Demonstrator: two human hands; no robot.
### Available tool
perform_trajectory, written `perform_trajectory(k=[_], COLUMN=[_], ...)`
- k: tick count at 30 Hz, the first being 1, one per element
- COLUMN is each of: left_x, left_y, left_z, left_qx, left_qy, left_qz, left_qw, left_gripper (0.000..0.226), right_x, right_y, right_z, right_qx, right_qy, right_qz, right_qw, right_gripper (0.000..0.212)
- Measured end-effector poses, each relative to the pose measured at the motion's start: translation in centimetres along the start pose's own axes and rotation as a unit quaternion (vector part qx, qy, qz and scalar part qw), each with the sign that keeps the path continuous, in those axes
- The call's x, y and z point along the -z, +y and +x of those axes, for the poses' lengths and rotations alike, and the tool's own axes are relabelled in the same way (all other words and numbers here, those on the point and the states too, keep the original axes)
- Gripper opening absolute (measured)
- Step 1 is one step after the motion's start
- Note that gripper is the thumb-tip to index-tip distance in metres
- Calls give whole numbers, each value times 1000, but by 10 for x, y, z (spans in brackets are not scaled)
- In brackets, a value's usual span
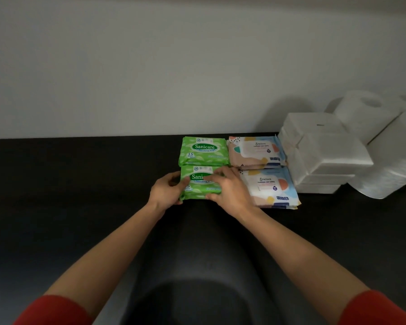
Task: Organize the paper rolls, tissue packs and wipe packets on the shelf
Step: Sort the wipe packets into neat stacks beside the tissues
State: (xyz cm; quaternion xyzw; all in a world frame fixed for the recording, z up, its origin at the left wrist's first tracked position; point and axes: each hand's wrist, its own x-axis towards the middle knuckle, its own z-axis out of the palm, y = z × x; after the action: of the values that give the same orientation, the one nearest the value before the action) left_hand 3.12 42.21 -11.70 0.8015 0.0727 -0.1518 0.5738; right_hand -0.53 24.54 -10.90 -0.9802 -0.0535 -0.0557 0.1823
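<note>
Two green Sanicare wipe packets lie on the dark shelf (80, 184), one behind the other. My left hand (165, 192) grips the left end of the near green packet (201, 190), thumb on top. My right hand (229, 191) holds its right side, fingers over the label and thumb at the front edge. The far green packet (203, 151) lies against the wall. To the right lie two pastel Stalove wipe packets, far (256, 152) and near (270, 187). White tissue packs (324, 156) are stacked further right, with white paper rolls (370, 113) beyond them.
A pale wall (150, 66) rises behind the shelf. A large paper roll (394, 167) lies at the right edge of view. The left part of the dark shelf holds nothing visible.
</note>
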Motion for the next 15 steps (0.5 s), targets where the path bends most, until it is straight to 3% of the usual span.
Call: perform_trajectory(k=[4, 10, 15], left_x=[2, 12, 12], left_y=[-1, 24, 43], left_z=[2, 26, 53], left_qx=[0, -20, -49], left_qy=[5, 90, 88], left_qz=[23, 62, 63], left_qw=[1000, 994, 993], left_gripper=[53, 57, 54], right_x=[1, 14, 26], right_y=[3, 6, 12], right_z=[2, 17, 49], right_qx=[5, -65, -122], right_qy=[-5, 78, 49], right_qz=[6, 144, 152], right_qw=[1000, 984, 980], right_gripper=[53, 38, 38])
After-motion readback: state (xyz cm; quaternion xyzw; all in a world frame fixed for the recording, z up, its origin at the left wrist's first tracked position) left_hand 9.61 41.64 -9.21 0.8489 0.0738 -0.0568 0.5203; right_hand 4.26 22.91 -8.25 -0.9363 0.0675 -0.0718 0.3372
